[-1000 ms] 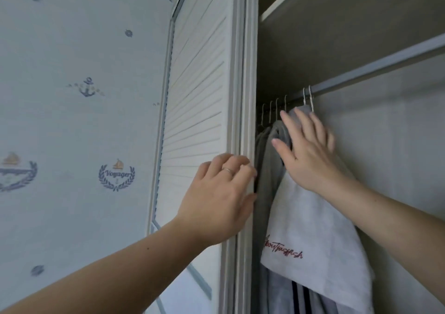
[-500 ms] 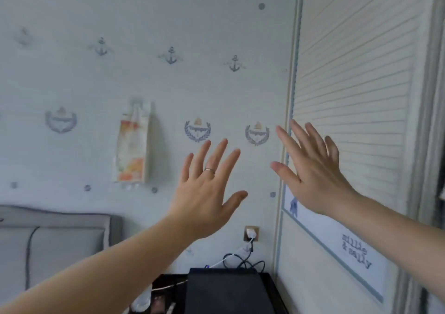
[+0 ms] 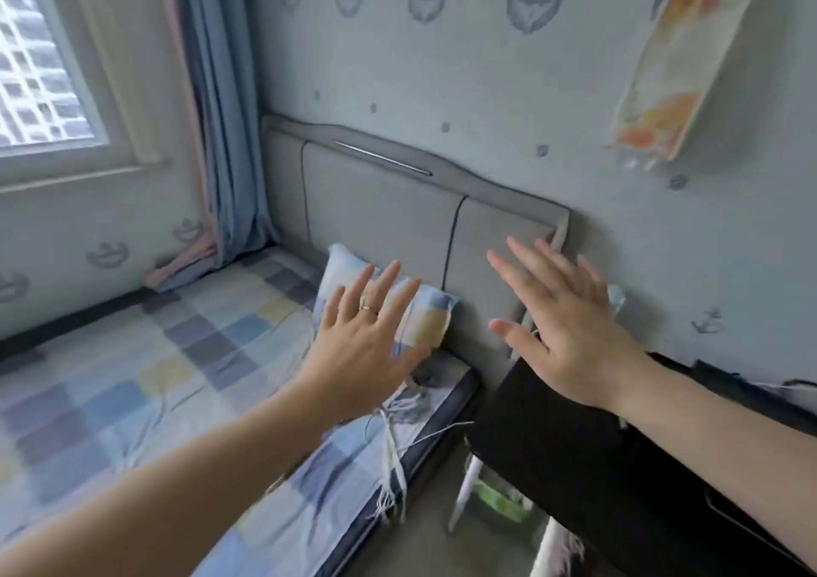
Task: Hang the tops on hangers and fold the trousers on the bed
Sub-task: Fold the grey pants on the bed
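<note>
Holding anything, either hand?

No. The left grip (image 3: 367,346) is a bare hand with its fingers straight and spread, back toward the camera, and a ring (image 3: 369,309) on one finger. The right grip (image 3: 570,337) is splayed the same way. Both are slack and hold nothing, raised in the air and apart from each other.

And the bed?

The bed (image 3: 154,377) lies at lower left, below the window (image 3: 40,68), under a checked sheet of blue, grey and yellow. Its grey padded headboard (image 3: 376,205) stands against the wallpapered wall. A checked pillow (image 3: 431,318) leans at the base of the headboard, partly hidden behind the left grip. Loose threads (image 3: 393,457) hang off the sheet's near edge toward the floor (image 3: 424,532).

What sits under the right forearm?

A black surface (image 3: 574,466), just beside the bed. I cannot tell what it is; the picture is blurred there.

Anything else nearby?

A blue curtain (image 3: 221,134) hangs between the window and the headboard, reaching down to the bed. A wall hanging (image 3: 676,59) with orange patches is fixed high on the wall, above the black surface.
</note>
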{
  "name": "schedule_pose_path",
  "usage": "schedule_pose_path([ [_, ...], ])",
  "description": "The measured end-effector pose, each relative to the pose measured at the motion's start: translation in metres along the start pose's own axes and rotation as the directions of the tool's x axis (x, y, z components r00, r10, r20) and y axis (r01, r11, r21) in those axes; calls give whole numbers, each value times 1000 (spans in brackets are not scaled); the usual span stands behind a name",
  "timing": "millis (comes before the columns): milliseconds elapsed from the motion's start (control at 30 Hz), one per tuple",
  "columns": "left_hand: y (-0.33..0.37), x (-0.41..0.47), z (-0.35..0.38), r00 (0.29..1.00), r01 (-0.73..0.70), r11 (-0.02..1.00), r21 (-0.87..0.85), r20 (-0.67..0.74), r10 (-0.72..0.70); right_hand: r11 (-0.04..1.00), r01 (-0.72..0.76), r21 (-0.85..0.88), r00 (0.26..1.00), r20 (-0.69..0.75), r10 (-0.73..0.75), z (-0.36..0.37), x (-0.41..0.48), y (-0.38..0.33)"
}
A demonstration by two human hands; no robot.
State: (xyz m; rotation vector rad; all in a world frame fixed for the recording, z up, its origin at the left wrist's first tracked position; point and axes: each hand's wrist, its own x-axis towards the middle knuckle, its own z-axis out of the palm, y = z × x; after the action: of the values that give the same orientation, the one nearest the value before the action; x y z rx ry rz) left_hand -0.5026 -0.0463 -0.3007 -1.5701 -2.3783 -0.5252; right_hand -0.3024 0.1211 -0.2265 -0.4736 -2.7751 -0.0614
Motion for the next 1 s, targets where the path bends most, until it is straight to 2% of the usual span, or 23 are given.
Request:
schedule_pose_path([
  [100,-58,-38,32,983,163,987,-3,89,-162,992,35,123,997,63,-43,68,32,-20],
  [267,-128,-77,98,887,374,927,14,286,-362,972,-18,235,962,269,-47,195,83,-27],
  [367,-161,-75,138,823,429,902,48,391,-412,956,-115,270,900,436,-15,272,112,-22],
  [467,-183,-67,177,719,521,852,53,510,-472,945,-205,255,814,580,20,336,132,-13],
  [667,-216,-53,261,541,619,785,37,704,-460,927,-339,163,629,771,95,453,160,10],
  [767,-228,-54,315,484,643,766,6,772,-412,909,-407,83,529,834,161,508,162,21],
  [933,-261,-47,442,461,643,763,-66,828,-318,885,-465,32,471,855,217,619,165,32],
  [1000,-273,-40,498,479,627,774,-91,828,-291,865,-500,37,471,850,236,664,169,37],
])
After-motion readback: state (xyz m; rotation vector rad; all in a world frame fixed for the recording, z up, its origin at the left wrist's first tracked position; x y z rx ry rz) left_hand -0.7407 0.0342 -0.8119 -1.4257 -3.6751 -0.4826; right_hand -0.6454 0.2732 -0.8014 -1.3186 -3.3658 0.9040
